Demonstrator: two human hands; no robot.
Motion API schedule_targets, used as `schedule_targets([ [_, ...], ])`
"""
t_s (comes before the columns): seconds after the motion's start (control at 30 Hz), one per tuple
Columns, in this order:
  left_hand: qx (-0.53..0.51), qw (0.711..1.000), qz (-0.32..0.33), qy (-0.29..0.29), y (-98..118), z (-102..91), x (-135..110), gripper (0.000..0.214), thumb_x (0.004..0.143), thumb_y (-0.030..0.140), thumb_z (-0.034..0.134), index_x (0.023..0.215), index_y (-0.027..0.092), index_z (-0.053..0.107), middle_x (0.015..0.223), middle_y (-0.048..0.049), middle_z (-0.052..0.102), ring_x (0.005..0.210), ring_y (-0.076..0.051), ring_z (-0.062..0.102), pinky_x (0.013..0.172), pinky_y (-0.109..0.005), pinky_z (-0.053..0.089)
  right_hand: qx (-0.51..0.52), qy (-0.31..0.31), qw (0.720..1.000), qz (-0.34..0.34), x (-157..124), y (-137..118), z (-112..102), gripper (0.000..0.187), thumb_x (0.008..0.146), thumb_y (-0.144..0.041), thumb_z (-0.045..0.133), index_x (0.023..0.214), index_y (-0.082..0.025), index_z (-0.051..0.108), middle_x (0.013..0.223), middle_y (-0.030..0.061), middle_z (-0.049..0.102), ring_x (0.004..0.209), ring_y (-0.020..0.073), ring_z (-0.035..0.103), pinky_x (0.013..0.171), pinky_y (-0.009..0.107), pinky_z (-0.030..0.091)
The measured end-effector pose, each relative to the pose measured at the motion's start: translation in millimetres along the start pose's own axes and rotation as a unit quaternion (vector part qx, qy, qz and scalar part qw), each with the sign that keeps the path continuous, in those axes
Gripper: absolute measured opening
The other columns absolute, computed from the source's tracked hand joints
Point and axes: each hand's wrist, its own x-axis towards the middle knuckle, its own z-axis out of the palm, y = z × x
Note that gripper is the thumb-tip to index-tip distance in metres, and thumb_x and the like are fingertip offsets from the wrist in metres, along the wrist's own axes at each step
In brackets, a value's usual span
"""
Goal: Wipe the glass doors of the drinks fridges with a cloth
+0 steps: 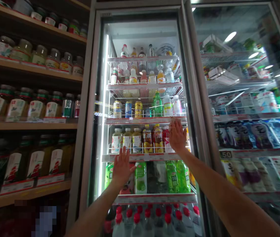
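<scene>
Both my arms reach forward toward a lit drinks fridge [184, 65] with a glass front. My left hand [122, 166], open with fingers stretched up, is in front of the lower shelves, nearest the pale-labelled bottles [127, 140] and a green carton [140, 177]. Higher and to the right, my right hand [177, 135] is open, its fingers extended by the edge of the can shelf. A red bottle [165, 138] stands beside it. Neither hand holds anything. Whether the palms touch the glass I cannot tell.
Wooden shelves [31, 125] with jars and bottles stand on the left. To the right is another glass-doored fridge [245, 115] holding packaged drinks. Red-capped bottles [147, 220] fill the bottom of the middle fridge. A metal frame [201, 131] divides the two fridges.
</scene>
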Motion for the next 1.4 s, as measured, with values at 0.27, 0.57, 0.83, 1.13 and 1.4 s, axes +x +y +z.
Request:
schedule_targets([
  [0.27,0.001,1.0,0.0,0.0,0,-1.8,-1,0.078,0.081,0.049,0.051,0.143,0.011,0.023,0.15,-0.0158,0.017,0.14,-0.029,0.013,0.109,-0.05,0.026,0.025,-0.121,0.945,-0.303,-19,-27,5,0.048,0.09,-0.02,0.034,0.138,-0.025,0.036,0.147,0.002,0.033,0.139,0.0168,0.02,0.112,0.044,0.016],
  [0.57,-0.002,1.0,-0.012,-0.022,2,-6.0,0,0.079,0.08,0.048,0.054,0.143,0.011,0.023,0.151,-0.0156,0.017,0.14,-0.029,0.013,0.11,-0.048,0.024,0.031,-0.114,0.954,-0.274,-17,-23,4,0.049,0.088,-0.02,0.041,0.136,-0.027,0.04,0.145,0.001,0.037,0.138,0.0159,0.022,0.113,0.043,0.015],
  [0.83,-0.01,1.0,-0.003,-0.008,1,-3.7,-1,0.078,0.081,0.047,0.052,0.144,0.013,0.022,0.151,-0.0149,0.017,0.14,-0.029,0.013,0.109,-0.049,0.025,0.004,-0.04,0.996,-0.08,-15,-19,2,0.049,0.09,-0.021,0.033,0.139,-0.019,0.036,0.149,0.0075,0.029,0.14,0.0228,0.017,0.111,0.051,0.016],
  [1.13,-0.006,1.0,-0.014,-0.022,3,-8.3,-1,0.075,0.08,0.046,0.054,0.142,0.012,0.026,0.151,-0.0137,0.018,0.14,-0.028,0.015,0.111,-0.047,0.023,0.004,-0.031,0.99,-0.139,-26,-6,1,0.048,0.09,-0.022,0.034,0.138,-0.021,0.037,0.147,0.0063,0.033,0.14,0.0195,0.018,0.112,0.047,0.013],
  [1.4,0.002,0.999,-0.016,-0.043,3,-12.6,1,0.077,0.078,0.046,0.058,0.141,0.011,0.029,0.15,-0.0139,0.018,0.14,-0.029,0.017,0.11,-0.047,0.025,0.002,-0.071,0.965,-0.252,-65,11,-8,0.047,0.091,-0.02,0.035,0.137,-0.024,0.038,0.144,0.004,0.039,0.139,0.0171,0.019,0.113,0.042,0.015],
])
